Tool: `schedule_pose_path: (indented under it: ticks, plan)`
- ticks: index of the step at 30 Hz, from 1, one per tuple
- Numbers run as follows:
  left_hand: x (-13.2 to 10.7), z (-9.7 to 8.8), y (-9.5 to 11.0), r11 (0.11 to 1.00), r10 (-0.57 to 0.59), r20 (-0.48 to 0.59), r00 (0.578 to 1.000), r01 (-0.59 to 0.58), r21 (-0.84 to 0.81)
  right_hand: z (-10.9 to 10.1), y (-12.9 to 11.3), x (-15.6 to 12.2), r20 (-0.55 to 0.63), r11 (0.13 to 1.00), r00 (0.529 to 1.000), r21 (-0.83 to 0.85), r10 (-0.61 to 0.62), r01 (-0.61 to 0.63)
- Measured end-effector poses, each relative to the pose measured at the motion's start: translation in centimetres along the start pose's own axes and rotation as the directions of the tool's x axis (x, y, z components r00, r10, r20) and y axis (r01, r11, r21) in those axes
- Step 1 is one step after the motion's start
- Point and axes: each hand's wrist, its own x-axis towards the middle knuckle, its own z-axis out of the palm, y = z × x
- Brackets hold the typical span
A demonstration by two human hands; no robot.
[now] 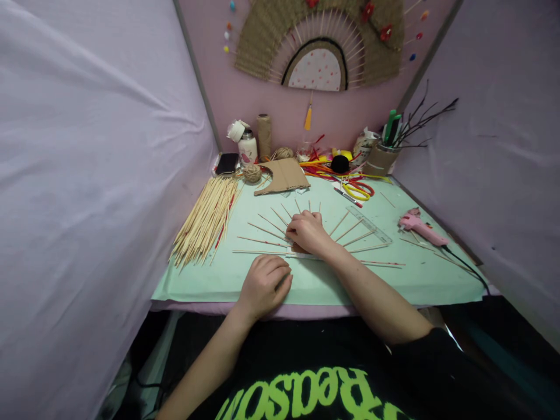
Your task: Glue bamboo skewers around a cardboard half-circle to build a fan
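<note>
Thin wooden sticks (262, 241) fan out in a half circle on the green tabletop. Their inner ends meet at a small brown and white base (301, 249), mostly covered by my right hand (308, 232). That hand has its fingers bent down and closed over the base and the inner stick ends; whatever they grip is hidden. My left hand (265, 283) rests near the table's front edge, just below the left sticks, fingers loosely apart with nothing in them. A clear ruler (371, 226) lies by the right-hand sticks.
Left lies a large pile of sticks (203, 219). A pink glue gun (422, 227) with a black cord sits right. Behind are cut cardboard (284, 176), twine (252, 173), yellow-and-red scissors (356, 191), a pen (349, 197), a bottle (248, 149) and a pot of branches (381, 160). A decorated fan (319, 67) hangs above.
</note>
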Motion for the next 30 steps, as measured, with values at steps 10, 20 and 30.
schedule_pose_path:
  ticks: [10,20,30]
  plan:
    - [-0.1,0.1,-0.1,1.000,-0.001,0.017,1.000,0.001,0.003,0.1,0.0,0.0,0.000,1.000,1.000,-0.009,-0.001,0.001]
    - [-0.1,0.1,-0.1,1.000,-0.001,0.006,1.000,0.001,0.003,-0.2,-0.2,-0.1,0.017,1.000,1.000,-0.004,0.005,-0.005]
    - [-0.1,0.0,-0.1,1.000,0.001,-0.001,1.000,-0.001,0.008,-3.8,2.3,-2.4,-0.228,0.988,0.963,0.093,0.141,-0.122]
